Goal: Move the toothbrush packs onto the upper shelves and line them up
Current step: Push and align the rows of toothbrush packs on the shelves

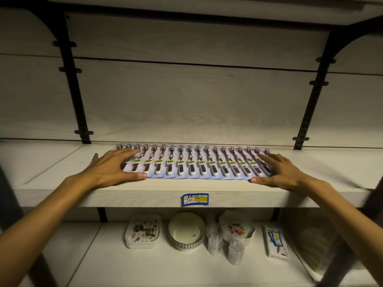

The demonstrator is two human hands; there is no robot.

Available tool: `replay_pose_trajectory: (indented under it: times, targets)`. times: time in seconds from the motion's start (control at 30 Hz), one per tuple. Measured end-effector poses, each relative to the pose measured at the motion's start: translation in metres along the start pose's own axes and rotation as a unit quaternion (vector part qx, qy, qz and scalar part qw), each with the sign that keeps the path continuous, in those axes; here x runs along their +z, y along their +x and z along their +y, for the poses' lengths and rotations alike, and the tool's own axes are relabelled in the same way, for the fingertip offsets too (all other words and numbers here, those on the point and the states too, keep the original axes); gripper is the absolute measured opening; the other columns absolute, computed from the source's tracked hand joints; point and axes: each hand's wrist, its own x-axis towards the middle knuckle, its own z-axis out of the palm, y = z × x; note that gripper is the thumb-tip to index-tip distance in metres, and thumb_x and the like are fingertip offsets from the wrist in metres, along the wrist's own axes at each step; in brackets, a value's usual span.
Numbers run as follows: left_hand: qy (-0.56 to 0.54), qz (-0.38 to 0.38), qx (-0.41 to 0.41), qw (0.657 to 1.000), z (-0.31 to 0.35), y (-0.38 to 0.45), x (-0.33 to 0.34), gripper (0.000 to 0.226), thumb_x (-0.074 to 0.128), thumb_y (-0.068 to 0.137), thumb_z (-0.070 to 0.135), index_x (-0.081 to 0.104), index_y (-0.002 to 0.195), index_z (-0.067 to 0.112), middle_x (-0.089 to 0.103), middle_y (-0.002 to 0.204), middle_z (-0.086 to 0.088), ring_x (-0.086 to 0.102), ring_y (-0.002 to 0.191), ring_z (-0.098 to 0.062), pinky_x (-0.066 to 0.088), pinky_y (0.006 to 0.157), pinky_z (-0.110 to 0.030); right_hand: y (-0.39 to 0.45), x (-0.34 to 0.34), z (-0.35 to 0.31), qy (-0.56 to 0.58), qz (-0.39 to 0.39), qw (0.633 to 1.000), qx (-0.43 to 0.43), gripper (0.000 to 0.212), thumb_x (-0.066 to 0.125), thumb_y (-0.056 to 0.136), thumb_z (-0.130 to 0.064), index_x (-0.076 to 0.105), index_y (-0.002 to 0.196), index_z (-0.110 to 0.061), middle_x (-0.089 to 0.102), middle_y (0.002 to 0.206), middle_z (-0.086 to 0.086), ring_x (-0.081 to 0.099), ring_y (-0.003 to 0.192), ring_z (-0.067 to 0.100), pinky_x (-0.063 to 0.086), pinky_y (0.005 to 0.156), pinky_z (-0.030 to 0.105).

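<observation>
Several toothbrush packs [192,164] lie overlapped in one row across the upper shelf [161,188], heads toward the back wall. My left hand [113,167] lies flat on the row's left end, fingers straight over the packs and thumb along their front edge. My right hand [278,171] lies flat on the right end in the same way, thumb at the front edge of the last packs. Neither hand curls around a pack.
A blue and yellow price label [195,199] is stuck on the shelf's front edge. On the lower shelf stand stacked trays [143,230], a round bowl stack [186,229], clear cups [215,241], flowered plates [237,227] and a boxed pack [276,242]. Black brackets [71,69] flank the bay.
</observation>
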Motion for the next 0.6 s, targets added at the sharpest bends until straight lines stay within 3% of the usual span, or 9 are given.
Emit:
replay_pose_trajectory:
  times: [0.1,0.23,0.33,0.4,0.47,0.53,0.6]
  targets:
    - [-0.003,-0.040,-0.019,0.999,-0.020,0.002,0.003,0.113,0.038,0.053,0.105,0.011,0.152,0.056,0.012,0.165,0.011,0.014,0.152,-0.025,0.012,0.116,-0.069,0.001,0.002,0.000,0.028,-0.014,0.999,0.004,0.143,0.041,0.034,-0.107,0.014,0.157,-0.041,0.006,0.168,0.001,0.014,0.151,0.034,0.019,0.120,0.062]
    - [-0.014,-0.066,-0.002,0.998,-0.021,0.007,0.006,0.115,0.034,0.052,0.106,0.016,0.152,0.052,0.012,0.166,0.008,0.010,0.153,-0.024,0.017,0.121,-0.057,0.006,0.003,0.000,0.032,-0.018,0.999,0.006,0.136,0.045,0.040,-0.105,0.021,0.157,-0.038,0.014,0.165,0.003,0.031,0.144,0.034,0.031,0.116,0.062]
    - [-0.014,-0.065,0.006,0.998,-0.018,0.007,0.004,0.117,0.030,0.051,0.107,0.018,0.153,0.050,0.014,0.166,0.007,0.011,0.153,-0.025,0.018,0.121,-0.057,0.006,0.003,-0.003,0.028,-0.018,0.999,0.011,0.140,0.042,0.039,-0.107,0.023,0.157,-0.035,0.016,0.164,0.004,0.034,0.142,0.034,0.033,0.115,0.061]
    - [-0.001,-0.073,-0.003,0.997,-0.016,0.005,0.001,0.117,0.028,0.050,0.107,0.013,0.153,0.052,0.009,0.166,0.008,0.007,0.153,-0.025,0.013,0.119,-0.064,0.005,0.003,-0.002,0.008,-0.021,1.000,0.016,0.140,0.037,0.038,-0.108,0.020,0.157,-0.037,0.014,0.166,0.004,0.029,0.146,0.034,0.027,0.116,0.064]
    - [0.026,-0.051,0.001,0.998,-0.007,0.002,0.000,0.115,0.027,0.053,0.106,0.008,0.153,0.052,0.004,0.166,0.009,0.002,0.154,-0.023,0.005,0.116,-0.069,0.002,0.002,-0.005,-0.043,-0.010,0.999,0.023,0.136,0.029,0.041,-0.108,0.011,0.158,-0.042,0.006,0.168,0.000,0.012,0.153,0.034,0.010,0.119,0.068]
    - [0.042,-0.019,0.032,0.998,0.012,0.002,-0.001,0.108,0.031,0.061,0.102,0.007,0.154,0.051,0.003,0.166,0.009,0.002,0.154,-0.022,0.002,0.116,-0.066,-0.001,0.002,-0.019,-0.086,0.023,0.996,-0.008,0.132,0.024,0.043,-0.108,0.005,0.157,-0.045,0.001,0.169,-0.004,0.001,0.155,0.028,0.001,0.117,0.066]
    - [0.040,-0.017,0.076,0.996,0.037,0.005,0.001,0.102,0.035,0.066,0.098,0.007,0.153,0.052,0.004,0.166,0.009,0.005,0.153,-0.021,0.005,0.120,-0.060,-0.004,0.005,-0.045,-0.092,0.046,0.992,-0.078,0.124,0.028,0.051,-0.107,0.006,0.157,-0.046,0.005,0.168,-0.006,0.003,0.155,0.024,0.003,0.121,0.064]
